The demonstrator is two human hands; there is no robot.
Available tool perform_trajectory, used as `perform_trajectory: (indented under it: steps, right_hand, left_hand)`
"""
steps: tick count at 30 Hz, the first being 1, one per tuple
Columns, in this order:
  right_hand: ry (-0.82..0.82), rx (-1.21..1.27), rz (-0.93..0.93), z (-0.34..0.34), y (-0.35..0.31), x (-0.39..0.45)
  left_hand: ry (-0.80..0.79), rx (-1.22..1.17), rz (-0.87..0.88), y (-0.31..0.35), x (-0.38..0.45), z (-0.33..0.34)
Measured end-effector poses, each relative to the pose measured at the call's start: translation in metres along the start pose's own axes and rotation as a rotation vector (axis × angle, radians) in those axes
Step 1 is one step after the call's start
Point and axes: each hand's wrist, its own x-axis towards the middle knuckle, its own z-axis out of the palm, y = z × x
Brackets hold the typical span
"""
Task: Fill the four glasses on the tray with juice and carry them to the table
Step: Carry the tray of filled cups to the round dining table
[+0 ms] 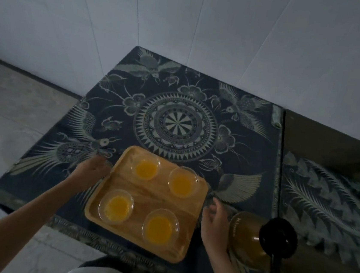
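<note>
A wooden tray [146,191] sits on the near part of the desk [251,149], which is covered by a dark patterned cloth. Four glasses of orange juice stand on it: far left [146,166], far right [182,185], near left [116,206], near right [160,227]. The left hand [91,169] is at the tray's left edge, fingers curled toward the rim; whether they grip it I cannot tell. The right hand [215,219] hovers just right of the tray, fingers loosely curled and holding nothing. A jug [250,238] of juice stands to its right.
</note>
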Motion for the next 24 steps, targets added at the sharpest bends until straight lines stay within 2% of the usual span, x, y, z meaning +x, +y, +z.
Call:
perform_trajectory:
  steps: [5, 9, 12, 16, 24]
  right_hand:
    - [-0.014, -0.043, 0.058, 0.027, 0.004, -0.005]
    - [0.074, -0.195, 0.072, 0.047, 0.012, -0.007]
    - [0.166, -0.322, 0.043, 0.062, 0.021, -0.007]
    - [0.274, -0.34, 0.004, 0.072, 0.028, -0.009]
    - [0.317, -0.43, 0.02, 0.083, 0.03, -0.008]
  left_hand:
    - [-0.078, 0.087, 0.001, -0.022, 0.019, 0.018]
    - [0.007, 0.138, 0.099, -0.035, 0.024, 0.032]
    - [0.051, 0.26, 0.211, -0.044, 0.023, 0.045]
    - [0.152, 0.37, 0.3, -0.051, 0.021, 0.058]
    - [0.249, 0.383, 0.294, -0.047, 0.023, 0.066]
